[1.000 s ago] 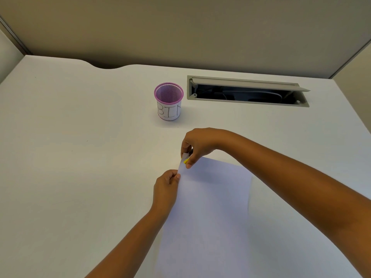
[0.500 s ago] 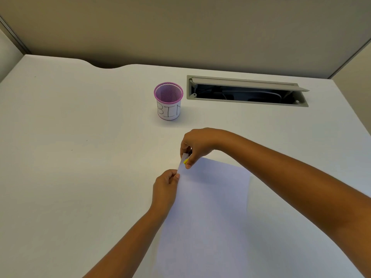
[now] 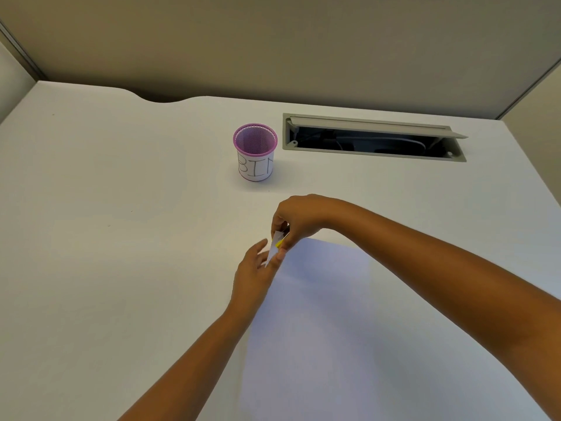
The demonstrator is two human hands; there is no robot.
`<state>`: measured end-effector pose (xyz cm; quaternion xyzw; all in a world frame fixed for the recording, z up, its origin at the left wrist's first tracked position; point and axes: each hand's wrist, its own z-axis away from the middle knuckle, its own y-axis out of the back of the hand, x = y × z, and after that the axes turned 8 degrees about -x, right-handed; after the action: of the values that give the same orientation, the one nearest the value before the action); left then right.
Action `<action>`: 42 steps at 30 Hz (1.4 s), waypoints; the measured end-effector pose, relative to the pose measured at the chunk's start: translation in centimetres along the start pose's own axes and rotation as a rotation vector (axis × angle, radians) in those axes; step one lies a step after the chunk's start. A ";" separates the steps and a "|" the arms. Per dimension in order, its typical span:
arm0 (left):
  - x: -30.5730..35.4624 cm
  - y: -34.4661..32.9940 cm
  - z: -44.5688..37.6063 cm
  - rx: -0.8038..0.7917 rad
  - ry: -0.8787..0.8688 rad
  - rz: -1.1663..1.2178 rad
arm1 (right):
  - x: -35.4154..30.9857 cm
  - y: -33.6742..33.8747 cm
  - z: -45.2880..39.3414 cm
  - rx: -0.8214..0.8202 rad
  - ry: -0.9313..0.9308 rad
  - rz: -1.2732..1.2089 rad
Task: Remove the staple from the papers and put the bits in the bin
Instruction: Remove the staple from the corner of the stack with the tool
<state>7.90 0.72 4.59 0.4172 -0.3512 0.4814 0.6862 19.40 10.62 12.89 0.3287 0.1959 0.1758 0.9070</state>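
Note:
White stapled papers [image 3: 334,314] lie on the white desk [image 3: 121,238], their far left corner lifted upright. My right hand [image 3: 300,217] pinches that raised corner from above, together with a small yellow tool [image 3: 279,243]. My left hand [image 3: 253,275] is just below, with the corner's lower edge between its thumb and extended fingers. The staple itself is hidden by my fingers. The purple mesh cup labelled BIN [image 3: 256,165] stands upright behind my hands, apart from them.
An open grey cable hatch [image 3: 373,138] is set into the desk to the right of the bin. A beige partition wall [image 3: 273,47] runs along the back edge, which has a curved notch [image 3: 161,98].
My left hand's fingers have stretched out from a tight pinch. My right hand has lifted the paper corner a little higher. The bin has not moved.

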 end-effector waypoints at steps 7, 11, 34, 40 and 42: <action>1.6 0.3 -2.0 -0.127 -0.107 -0.119 | -0.4 -0.1 -0.5 0.017 -0.010 0.063; 1.8 0.5 -2.3 -0.149 -0.092 -0.078 | -0.2 0.1 -0.6 0.004 0.001 0.057; 1.6 0.5 -3.0 -0.102 -0.102 -0.105 | 0.1 0.2 -0.8 0.034 -0.020 0.060; 1.6 0.2 -2.9 -0.161 -0.062 -0.046 | 0.4 -0.1 -1.1 -0.015 -0.020 0.020; 1.5 0.2 -2.8 -0.169 -0.047 -0.043 | 0.6 -0.1 -1.3 -0.047 -0.009 -0.021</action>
<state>8.41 3.86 4.84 0.3765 -0.3975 0.4251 0.7208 19.33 11.45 11.76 0.3058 0.1912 0.1696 0.9171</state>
